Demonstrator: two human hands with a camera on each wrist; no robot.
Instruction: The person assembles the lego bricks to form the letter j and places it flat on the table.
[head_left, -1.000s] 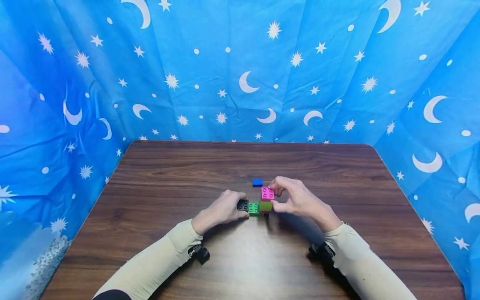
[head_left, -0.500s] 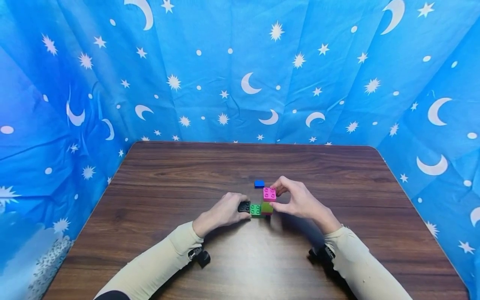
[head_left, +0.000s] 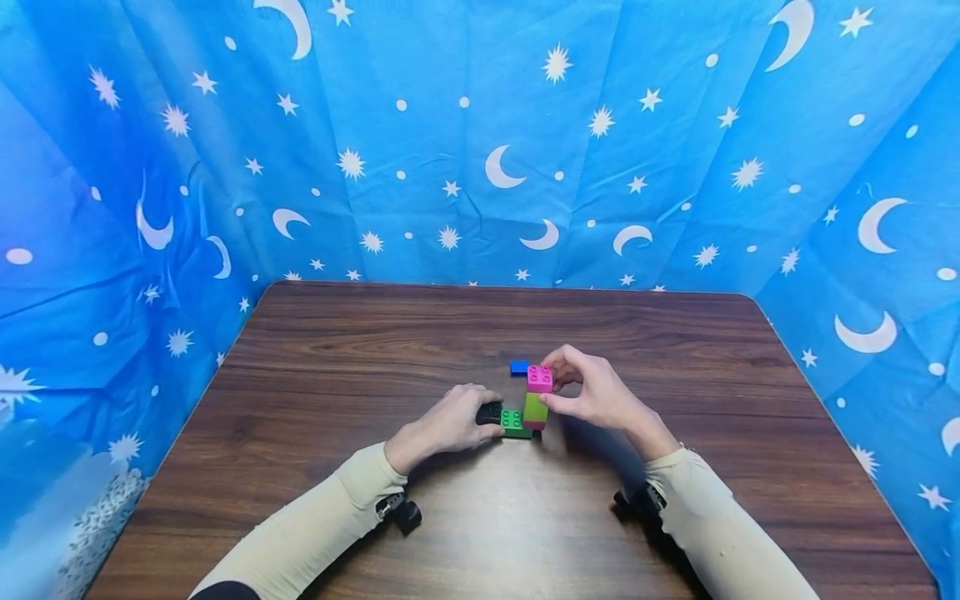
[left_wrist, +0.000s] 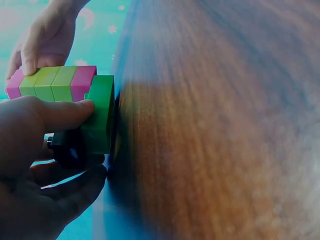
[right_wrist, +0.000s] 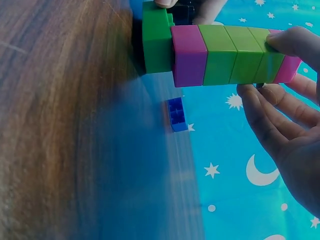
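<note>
A green building brick [head_left: 516, 423] lies on the table with a black brick [head_left: 490, 412] on its left end. My left hand [head_left: 448, 421] grips these two, thumb against the near side of the green one. At the right end stands a brick tower [right_wrist: 220, 55], pink at the bottom, several lime bricks in the middle and pink on top. My right hand [head_left: 603, 404] pinches the tower near its top, thumb on the near side and fingertips behind. In the right wrist view, the bottom pink brick [right_wrist: 190, 56] sits close against the green brick's studded side.
A small blue brick [head_left: 519, 367] lies loose on the brown wooden table [head_left: 360, 333], just behind the tower. Blue cloth [head_left: 420, 183] with moons and stars hangs around the back and sides of the table.
The right hand has moved slightly up with the tower's pink top, and more of the lime side shows in the head view. The left hand stays in its place.
</note>
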